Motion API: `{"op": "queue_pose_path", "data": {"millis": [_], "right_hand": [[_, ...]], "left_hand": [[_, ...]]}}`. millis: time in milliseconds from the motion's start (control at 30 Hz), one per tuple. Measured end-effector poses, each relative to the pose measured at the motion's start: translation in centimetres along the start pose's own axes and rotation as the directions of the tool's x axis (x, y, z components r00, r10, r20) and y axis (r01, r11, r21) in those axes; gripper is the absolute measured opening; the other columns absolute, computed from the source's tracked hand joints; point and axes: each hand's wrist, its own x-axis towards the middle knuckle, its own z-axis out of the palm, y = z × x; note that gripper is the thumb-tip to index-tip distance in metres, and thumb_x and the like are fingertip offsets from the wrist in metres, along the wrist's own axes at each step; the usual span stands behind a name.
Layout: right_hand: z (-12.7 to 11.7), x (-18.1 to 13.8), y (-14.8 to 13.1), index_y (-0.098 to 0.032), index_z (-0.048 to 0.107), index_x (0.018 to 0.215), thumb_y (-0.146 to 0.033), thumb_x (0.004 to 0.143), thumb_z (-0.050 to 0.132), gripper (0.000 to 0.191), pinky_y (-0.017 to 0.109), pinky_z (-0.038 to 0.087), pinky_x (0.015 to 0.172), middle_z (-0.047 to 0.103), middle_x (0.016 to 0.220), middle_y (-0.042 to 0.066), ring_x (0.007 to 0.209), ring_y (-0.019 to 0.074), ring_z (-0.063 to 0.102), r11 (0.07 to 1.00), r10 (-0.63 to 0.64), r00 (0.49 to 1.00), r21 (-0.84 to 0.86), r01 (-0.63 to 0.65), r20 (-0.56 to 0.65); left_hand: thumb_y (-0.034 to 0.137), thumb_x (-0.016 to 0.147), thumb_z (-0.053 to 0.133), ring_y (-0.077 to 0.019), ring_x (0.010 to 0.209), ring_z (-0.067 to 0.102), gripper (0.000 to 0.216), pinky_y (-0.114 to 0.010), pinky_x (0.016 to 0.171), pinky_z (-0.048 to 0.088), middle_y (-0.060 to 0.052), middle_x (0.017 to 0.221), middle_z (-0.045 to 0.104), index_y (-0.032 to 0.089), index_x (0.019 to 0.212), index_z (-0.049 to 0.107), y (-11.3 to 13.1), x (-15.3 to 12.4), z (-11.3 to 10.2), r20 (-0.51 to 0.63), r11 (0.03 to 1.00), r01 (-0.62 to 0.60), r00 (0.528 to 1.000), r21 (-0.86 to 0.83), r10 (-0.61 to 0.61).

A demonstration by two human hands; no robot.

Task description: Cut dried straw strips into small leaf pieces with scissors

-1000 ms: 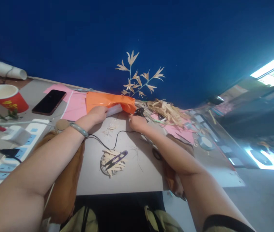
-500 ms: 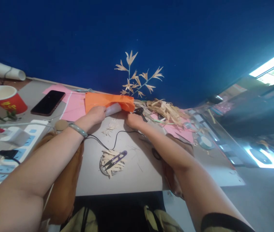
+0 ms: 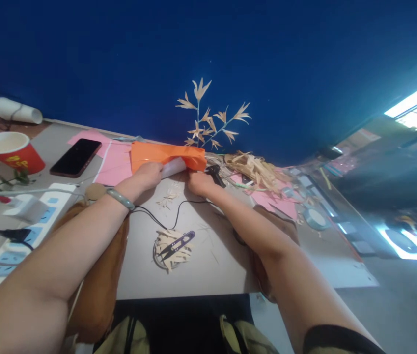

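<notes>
My left hand (image 3: pixel 148 173) is closed on the near edge of an orange sheet (image 3: pixel 164 153) wrapped round a white roll (image 3: pixel 174 167) at the far side of the table. My right hand (image 3: pixel 198 181) rests curled just right of the roll, beside a black tool (image 3: pixel 214 172) with a thin black cable (image 3: pixel 173 216); whether it grips anything is hidden. A straw sprig with pale leaves (image 3: pixel 208 118) stands behind the orange sheet against the blue wall. A green bangle (image 3: pixel 120 197) circles my left wrist.
Thread snips (image 3: pixel 176 244) lie on straw bits in a small dish near me. Left: pink paper (image 3: pixel 114 162), a black phone (image 3: pixel 75 156), a red paper cup (image 3: pixel 9 150), a white power strip (image 3: pixel 20 226). Right: a straw heap (image 3: pixel 254 169), a tape roll (image 3: pixel 315 217).
My right hand has slid a little to the left, closer to the end of the white roll. My left hand stays on the orange sheet.
</notes>
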Motion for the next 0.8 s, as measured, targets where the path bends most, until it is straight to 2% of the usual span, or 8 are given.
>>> {"op": "queue_pose_path", "data": {"millis": [100, 167, 267, 400, 567, 700, 800], "right_hand": [[0.7, -2.3, -0.5, -0.022, 0.048, 0.134, -0.025, 0.088, 0.04, 0.047, 0.037, 0.05, 0.082, 0.065, 0.12, 0.013, 0.104, 0.0293, 0.064, 0.993, -0.114, 0.993, 0.016, 0.114, 0.026], [1.0, -3.6, -0.2, -0.026, 0.037, 0.142, -0.025, 0.088, 0.039, 0.054, 0.036, 0.049, 0.083, 0.063, 0.125, 0.011, 0.107, 0.0283, 0.063, 0.984, -0.174, 0.984, 0.032, 0.173, 0.041], [1.0, -4.4, 1.2, -0.019, 0.027, 0.148, -0.025, 0.089, 0.037, 0.06, 0.042, 0.047, 0.086, 0.062, 0.125, 0.017, 0.111, 0.032, 0.06, 0.997, -0.07, 0.997, 0.032, 0.068, 0.035], [0.8, -3.7, 3.7, -0.01, 0.035, 0.141, -0.024, 0.088, 0.037, 0.055, 0.046, 0.047, 0.084, 0.062, 0.12, 0.024, 0.106, 0.0361, 0.062, 0.996, 0.076, 0.996, 0.034, -0.077, 0.035], [1.0, -2.4, 5.3, -0.005, 0.041, 0.135, -0.023, 0.089, 0.038, 0.05, 0.046, 0.047, 0.084, 0.062, 0.118, 0.027, 0.104, 0.0365, 0.063, 0.985, 0.15, 0.987, 0.076, -0.155, 0.06], [0.9, -1.4, 5.4, 0.0, 0.05, 0.127, -0.018, 0.088, 0.038, 0.044, 0.038, 0.047, 0.089, 0.059, 0.124, 0.028, 0.11, 0.0323, 0.06, 0.983, 0.115, 0.99, 0.137, -0.125, 0.078], [0.7, -2.1, 4.6, -0.006, 0.05, 0.131, -0.015, 0.087, 0.04, 0.046, 0.03, 0.044, 0.095, 0.056, 0.132, 0.019, 0.118, 0.026, 0.056, 0.981, -0.001, 0.996, 0.191, -0.015, 0.085]], "left_hand": [[0.023, 0.08, 0.044, -0.0233, 0.083, 0.065, 0.029, -0.029, 0.075, 0.047, -0.011, 0.094, 0.071, 0.016, 0.092, 0.069, 0.0, 0.1, 0.0, 0.006, 1.0, -0.003, 1.0, -0.01, 0.003], [0.023, 0.081, 0.043, -0.0229, 0.083, 0.065, 0.029, -0.029, 0.074, 0.046, -0.01, 0.093, 0.071, 0.017, 0.092, 0.069, 0.0, 0.1, 0.0, 0.007, 1.0, -0.005, 1.0, -0.018, 0.005], [0.023, 0.081, 0.043, -0.0234, 0.084, 0.065, 0.029, -0.03, 0.075, 0.046, -0.01, 0.093, 0.071, 0.017, 0.092, 0.069, 0.0, 0.0, 0.0, 0.005, 1.0, -0.006, 1.0, -0.025, 0.006], [0.023, 0.081, 0.045, -0.0245, 0.085, 0.065, 0.028, -0.031, 0.077, 0.046, -0.01, 0.092, 0.071, 0.017, 0.093, 0.069, 0.0, -0.1, 0.1, -0.003, 1.0, -0.001, 1.0, -0.026, 0.001], [0.024, 0.081, 0.045, -0.0242, 0.083, 0.065, 0.028, -0.03, 0.075, 0.046, -0.009, 0.091, 0.071, 0.018, 0.094, 0.069, -0.1, 0.0, 0.2, -0.005, 1.0, -0.003, 1.0, -0.027, 0.003], [0.025, 0.081, 0.045, -0.0246, 0.086, 0.065, 0.031, -0.03, 0.076, 0.046, -0.01, 0.096, 0.071, 0.017, 0.099, 0.069, -0.2, 0.1, 0.3, -0.006, 1.0, -0.021, 1.0, -0.014, 0.021], [0.024, 0.081, 0.045, -0.0245, 0.086, 0.065, 0.031, -0.03, 0.076, 0.046, -0.011, 0.097, 0.071, 0.016, 0.099, 0.069, -0.3, 0.1, 0.3, -0.004, 0.999, -0.031, 1.0, -0.006, 0.031]]}}
